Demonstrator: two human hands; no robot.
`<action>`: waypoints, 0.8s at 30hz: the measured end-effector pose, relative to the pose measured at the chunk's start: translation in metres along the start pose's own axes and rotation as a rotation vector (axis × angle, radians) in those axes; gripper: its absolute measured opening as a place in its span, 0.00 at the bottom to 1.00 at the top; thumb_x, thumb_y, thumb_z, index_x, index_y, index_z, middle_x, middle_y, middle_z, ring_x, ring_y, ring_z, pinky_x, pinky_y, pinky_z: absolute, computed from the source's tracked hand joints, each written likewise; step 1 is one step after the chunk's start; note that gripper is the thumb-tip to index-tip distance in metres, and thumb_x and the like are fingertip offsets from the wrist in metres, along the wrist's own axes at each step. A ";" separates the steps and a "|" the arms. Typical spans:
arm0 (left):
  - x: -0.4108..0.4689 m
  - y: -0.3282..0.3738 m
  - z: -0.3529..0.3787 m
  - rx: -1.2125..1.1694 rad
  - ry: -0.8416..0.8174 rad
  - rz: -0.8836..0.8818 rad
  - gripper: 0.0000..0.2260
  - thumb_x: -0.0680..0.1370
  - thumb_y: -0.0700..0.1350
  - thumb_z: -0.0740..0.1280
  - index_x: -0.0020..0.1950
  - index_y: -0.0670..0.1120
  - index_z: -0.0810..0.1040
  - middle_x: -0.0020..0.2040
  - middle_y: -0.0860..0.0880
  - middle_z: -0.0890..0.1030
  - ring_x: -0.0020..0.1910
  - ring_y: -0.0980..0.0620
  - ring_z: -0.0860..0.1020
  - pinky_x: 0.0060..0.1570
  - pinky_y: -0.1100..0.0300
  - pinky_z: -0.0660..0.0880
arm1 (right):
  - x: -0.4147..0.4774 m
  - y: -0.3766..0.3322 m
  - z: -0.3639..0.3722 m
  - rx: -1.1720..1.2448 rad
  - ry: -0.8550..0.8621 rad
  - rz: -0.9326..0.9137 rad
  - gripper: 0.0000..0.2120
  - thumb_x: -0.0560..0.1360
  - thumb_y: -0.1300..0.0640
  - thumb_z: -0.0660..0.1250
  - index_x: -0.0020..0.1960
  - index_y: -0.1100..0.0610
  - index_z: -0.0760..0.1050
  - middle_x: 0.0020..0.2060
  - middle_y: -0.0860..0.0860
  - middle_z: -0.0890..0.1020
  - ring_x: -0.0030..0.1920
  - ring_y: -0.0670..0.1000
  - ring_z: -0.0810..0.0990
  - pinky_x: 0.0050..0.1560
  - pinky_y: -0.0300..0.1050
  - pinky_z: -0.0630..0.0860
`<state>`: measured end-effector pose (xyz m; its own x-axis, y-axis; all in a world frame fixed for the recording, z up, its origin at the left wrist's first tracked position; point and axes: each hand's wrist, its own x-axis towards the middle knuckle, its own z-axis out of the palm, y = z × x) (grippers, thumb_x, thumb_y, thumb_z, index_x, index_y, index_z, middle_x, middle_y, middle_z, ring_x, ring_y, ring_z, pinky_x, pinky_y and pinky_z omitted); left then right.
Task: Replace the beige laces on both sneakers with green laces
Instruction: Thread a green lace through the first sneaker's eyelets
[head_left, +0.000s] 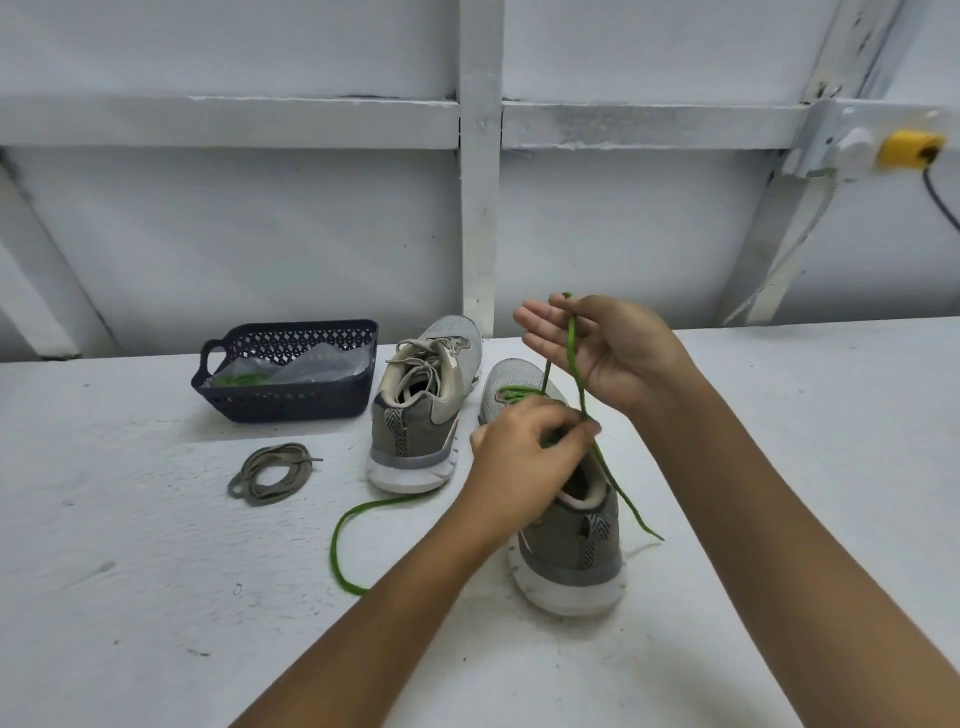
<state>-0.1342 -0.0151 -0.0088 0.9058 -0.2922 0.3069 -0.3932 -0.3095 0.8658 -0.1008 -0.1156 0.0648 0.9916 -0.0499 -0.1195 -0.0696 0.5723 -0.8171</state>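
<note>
The left hand (524, 457) is curling its fingers (566, 436) narrowly together. It is pinching a green lace (573, 338) just above the ankle opening of the near sneaker (571, 545). The right hand (608, 353) is hovering higher, with its palm facing the camera. The lace is running up across that palm and hooking over the top of the hand by the thumb, while the other fingers are stretching out fairly straight.

From the hands, the lace is dropping in two strands to the sneaker's front eyelets, where it is already threaded. One loose end is trailing off the sneaker's right side. The other is curving away to the left across the white surface (156, 571).

The near sneaker is sitting with its heel toward the camera. Just beside it on the left, the far sneaker (421, 415) is standing the same way, wearing its beige laces (423, 364). A coiled beige lace (270, 473) is lying on the surface farther left. Behind the coil, a dark basket (291, 400) is holding clear plastic and something green.
</note>
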 end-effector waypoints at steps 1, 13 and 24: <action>0.003 0.002 -0.005 -0.085 0.032 -0.033 0.08 0.76 0.46 0.69 0.36 0.51 0.80 0.36 0.55 0.78 0.40 0.57 0.77 0.49 0.58 0.73 | 0.001 0.000 -0.004 -0.033 0.012 0.004 0.09 0.81 0.64 0.52 0.46 0.64 0.69 0.41 0.61 0.80 0.43 0.57 0.82 0.40 0.47 0.80; 0.068 0.003 -0.077 -0.670 0.208 -0.392 0.10 0.80 0.44 0.62 0.39 0.48 0.77 0.26 0.56 0.79 0.25 0.62 0.74 0.30 0.65 0.67 | -0.018 0.022 -0.044 -0.463 -0.258 0.103 0.11 0.79 0.61 0.59 0.48 0.62 0.79 0.30 0.50 0.78 0.28 0.44 0.75 0.30 0.35 0.76; 0.072 -0.002 -0.066 -0.341 0.110 -0.417 0.09 0.80 0.47 0.63 0.42 0.46 0.76 0.37 0.51 0.80 0.31 0.58 0.73 0.26 0.70 0.68 | -0.024 0.021 -0.064 -0.452 -0.116 -0.035 0.07 0.77 0.67 0.61 0.48 0.64 0.78 0.34 0.54 0.82 0.32 0.47 0.80 0.34 0.37 0.79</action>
<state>-0.0576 0.0237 0.0380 0.9922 -0.1056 -0.0660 0.0595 -0.0628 0.9962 -0.1332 -0.1547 0.0149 0.9980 0.0435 -0.0450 -0.0513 0.1570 -0.9863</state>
